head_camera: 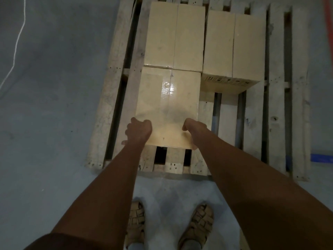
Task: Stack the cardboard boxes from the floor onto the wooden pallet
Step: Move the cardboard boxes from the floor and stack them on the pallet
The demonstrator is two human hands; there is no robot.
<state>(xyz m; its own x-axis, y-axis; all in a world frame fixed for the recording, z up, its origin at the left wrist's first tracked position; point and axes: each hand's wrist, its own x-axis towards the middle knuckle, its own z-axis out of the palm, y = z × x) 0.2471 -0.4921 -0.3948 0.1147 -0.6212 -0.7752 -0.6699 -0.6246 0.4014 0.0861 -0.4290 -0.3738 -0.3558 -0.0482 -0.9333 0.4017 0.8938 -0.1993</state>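
Meanwhile, two boxes flank the gripped box.

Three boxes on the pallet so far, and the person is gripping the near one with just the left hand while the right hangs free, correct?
Not quite. In the head view both hands grip the near box: the left hand on its left edge and the right hand on its right. The rest holds: three boxes sit on the pallet.

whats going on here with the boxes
A person is setting a cardboard box down on the wooden pallet, left hand and right hand each in a grip on its near corners. Two other boxes already sit on the pallet behind it.
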